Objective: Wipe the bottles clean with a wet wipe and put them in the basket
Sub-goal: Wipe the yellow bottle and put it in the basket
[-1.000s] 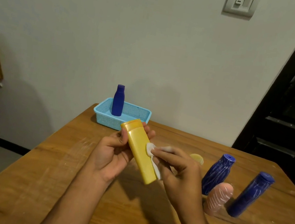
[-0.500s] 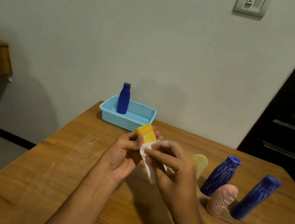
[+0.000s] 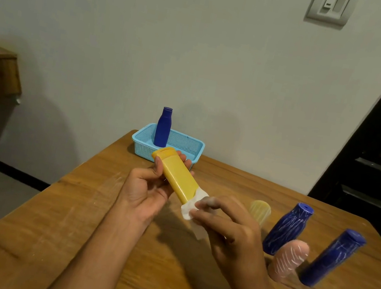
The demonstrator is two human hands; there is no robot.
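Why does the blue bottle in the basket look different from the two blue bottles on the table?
The blue bottle in the basket is plain, clean blue; the two blue bottles on the table are streaked with white marks. It stands inside the light blue basket; they stand on the bare table, awaiting wiping. All three are dark blue and upright.

Left hand (image 3: 148,189): fingers curled around the yellow bottle (image 3: 177,176) (palm up). Right hand (image 3: 227,230): fingertips pinch the wet wipe (image 3: 189,209) against the bottle's lower end.
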